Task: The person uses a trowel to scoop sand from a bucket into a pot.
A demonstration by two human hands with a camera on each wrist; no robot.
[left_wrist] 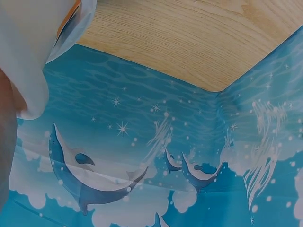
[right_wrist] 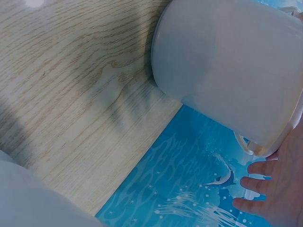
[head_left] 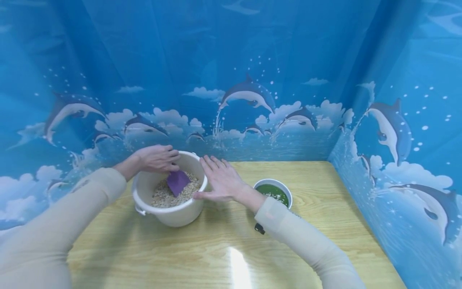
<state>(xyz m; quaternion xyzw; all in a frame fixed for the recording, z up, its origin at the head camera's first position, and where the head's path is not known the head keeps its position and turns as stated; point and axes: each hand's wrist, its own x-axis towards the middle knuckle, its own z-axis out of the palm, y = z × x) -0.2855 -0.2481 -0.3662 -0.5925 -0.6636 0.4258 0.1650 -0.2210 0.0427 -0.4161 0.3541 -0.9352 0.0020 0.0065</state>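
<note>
A white bucket (head_left: 181, 216) holds dry oat-like flakes (head_left: 161, 196). My left hand (head_left: 157, 158) reaches over its far left side and grips a purple scoop (head_left: 178, 182), whose blade dips into the flakes. Curled fingers hide the scoop's handle. At the bucket's right rim lies my right hand (head_left: 222, 180), its fingers straight and spread, the thumb along the near side. The right wrist view shows the bucket's outer wall (right_wrist: 227, 61) and the same hand (right_wrist: 286, 184) beside the rim. Only a sliver of the left hand (left_wrist: 7, 137) enters the left wrist view.
Partly behind the right forearm stands a white bowl (head_left: 258, 184) with green contents and pale flakes on top. A small black object (head_left: 259, 228) lies under that sleeve. Blue dolphin-print sheeting (head_left: 173, 80) borders the wooden table (head_left: 180, 257) at the back and sides.
</note>
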